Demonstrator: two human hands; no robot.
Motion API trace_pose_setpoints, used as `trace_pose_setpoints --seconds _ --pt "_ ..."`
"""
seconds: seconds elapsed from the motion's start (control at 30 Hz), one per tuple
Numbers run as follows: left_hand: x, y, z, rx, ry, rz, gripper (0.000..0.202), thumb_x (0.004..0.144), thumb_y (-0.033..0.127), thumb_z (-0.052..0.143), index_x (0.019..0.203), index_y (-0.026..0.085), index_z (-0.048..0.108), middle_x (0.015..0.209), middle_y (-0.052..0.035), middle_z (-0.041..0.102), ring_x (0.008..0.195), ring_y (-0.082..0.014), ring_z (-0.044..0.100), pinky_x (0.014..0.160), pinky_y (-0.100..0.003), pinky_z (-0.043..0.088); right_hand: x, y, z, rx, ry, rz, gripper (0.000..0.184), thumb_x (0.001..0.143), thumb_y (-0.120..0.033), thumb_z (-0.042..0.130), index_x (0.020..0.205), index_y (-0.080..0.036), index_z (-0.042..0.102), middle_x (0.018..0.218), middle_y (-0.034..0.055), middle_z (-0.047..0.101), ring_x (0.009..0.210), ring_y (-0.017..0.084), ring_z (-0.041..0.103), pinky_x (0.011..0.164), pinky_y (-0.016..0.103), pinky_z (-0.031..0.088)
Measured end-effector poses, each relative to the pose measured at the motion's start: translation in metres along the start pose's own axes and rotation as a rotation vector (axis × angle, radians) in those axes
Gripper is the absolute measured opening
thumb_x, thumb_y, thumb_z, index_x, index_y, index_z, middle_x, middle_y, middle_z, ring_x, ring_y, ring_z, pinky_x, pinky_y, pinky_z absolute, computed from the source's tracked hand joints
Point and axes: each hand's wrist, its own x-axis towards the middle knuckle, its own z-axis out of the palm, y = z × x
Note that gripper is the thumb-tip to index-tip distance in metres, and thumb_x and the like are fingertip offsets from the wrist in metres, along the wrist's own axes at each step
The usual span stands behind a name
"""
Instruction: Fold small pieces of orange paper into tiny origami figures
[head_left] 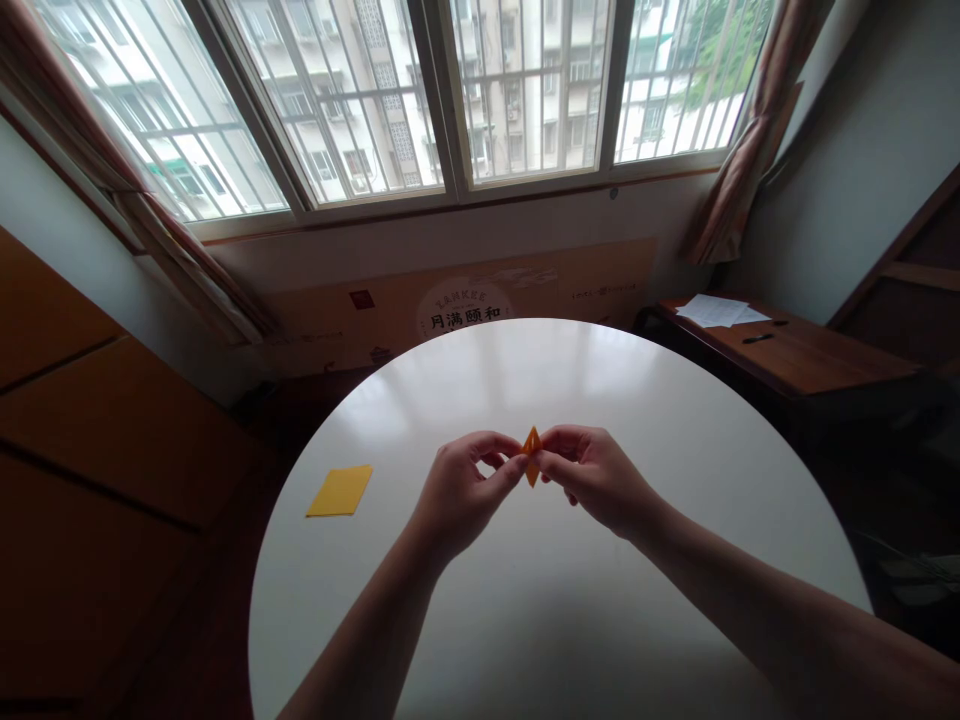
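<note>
Both my hands meet above the middle of the round white table (675,430). Between them is a small folded orange paper piece (532,455), pointed at top and bottom. My left hand (465,490) pinches its left side with thumb and forefinger. My right hand (592,475) pinches its right side, fingers curled. The piece is held a little above the tabletop. A flat yellow paper square (340,491) lies on the table to the left of my left hand, untouched.
Behind the table is a barred window (465,90) with curtains at both sides and a printed cardboard panel (465,305) under the sill. A dark wooden desk (810,355) at the right carries white papers (721,310) and a pen. Wooden furniture stands at the left.
</note>
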Motion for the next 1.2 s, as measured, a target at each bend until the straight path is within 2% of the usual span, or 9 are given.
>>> trace_pose_setpoints --seconds 0.17,0.33,0.47,0.57,0.7,0.93,1.07,1.2 --pt "0.001 -0.001 0.001 -0.085 0.025 -0.05 0.017 0.082 0.03 0.07 0.082 0.015 0.075 0.076 -0.0068 0.073 0.066 -0.0173 0.064 0.051 -0.023 0.049 -0.003 -0.005 0.002 -0.109 -0.022 -0.038 0.013 0.084 -0.022 0.063 0.077 -0.016 0.073 0.073 0.0022 0.071 0.06 0.012 0.057 0.05 0.022 0.04" --pt "0.003 -0.008 0.006 -0.291 0.01 -0.142 0.017 0.078 0.03 0.071 0.079 0.013 0.073 0.07 -0.0052 0.069 0.061 -0.0145 0.059 0.05 -0.022 0.048 -0.001 -0.006 0.003 -0.156 -0.03 -0.069 0.017 0.085 -0.027 0.066 0.074 -0.016 0.072 0.076 0.004 0.073 0.069 0.016 0.063 0.061 0.026 0.046" --pt "0.005 -0.003 0.006 -0.353 -0.028 -0.23 0.027 0.079 0.04 0.071 0.083 0.013 0.073 0.072 -0.0061 0.068 0.063 -0.0144 0.058 0.048 -0.02 0.046 0.001 -0.005 -0.001 -0.104 -0.024 0.017 0.018 0.084 -0.031 0.066 0.083 -0.015 0.074 0.072 0.0029 0.07 0.061 0.014 0.059 0.05 0.023 0.042" --pt "0.005 0.003 0.003 -0.364 0.014 -0.27 0.035 0.083 0.046 0.065 0.078 0.013 0.072 0.074 -0.0077 0.067 0.065 -0.0155 0.059 0.046 -0.019 0.045 0.003 -0.003 -0.004 -0.01 -0.013 0.112 0.019 0.082 -0.034 0.068 0.085 -0.016 0.073 0.072 0.003 0.068 0.061 0.014 0.058 0.044 0.02 0.038" --pt "0.004 0.004 0.002 -0.318 -0.002 -0.252 0.038 0.085 0.047 0.061 0.073 0.012 0.071 0.067 -0.0067 0.064 0.061 -0.0148 0.057 0.044 -0.02 0.044 0.003 -0.004 -0.005 0.086 0.002 0.188 0.016 0.08 -0.032 0.069 0.08 -0.016 0.07 0.07 0.0019 0.067 0.06 0.013 0.058 0.043 0.019 0.037" --pt "0.002 0.002 0.004 -0.26 -0.115 -0.199 0.032 0.082 0.044 0.067 0.084 0.012 0.073 0.067 -0.0038 0.064 0.056 -0.0127 0.055 0.045 -0.02 0.046 0.004 -0.006 -0.004 0.166 0.028 0.226 0.015 0.077 -0.03 0.071 0.074 -0.016 0.067 0.068 0.0017 0.065 0.062 0.013 0.056 0.043 0.018 0.036" --pt "0.001 0.004 0.005 -0.211 -0.094 -0.214 0.029 0.081 0.04 0.069 0.083 0.012 0.074 0.068 -0.0042 0.065 0.056 -0.0127 0.054 0.045 -0.021 0.045 0.004 -0.006 -0.002 0.176 0.02 0.226 0.015 0.076 -0.03 0.072 0.073 -0.016 0.067 0.067 0.002 0.064 0.063 0.013 0.056 0.043 0.018 0.035" --pt "0.001 0.003 0.006 -0.27 -0.081 -0.24 0.024 0.078 0.036 0.071 0.078 0.013 0.073 0.067 -0.0035 0.065 0.057 -0.0127 0.055 0.046 -0.021 0.045 0.003 -0.004 -0.001 0.157 0.004 0.215 0.014 0.077 -0.03 0.071 0.076 -0.016 0.068 0.07 0.0024 0.065 0.064 0.014 0.057 0.043 0.018 0.036"
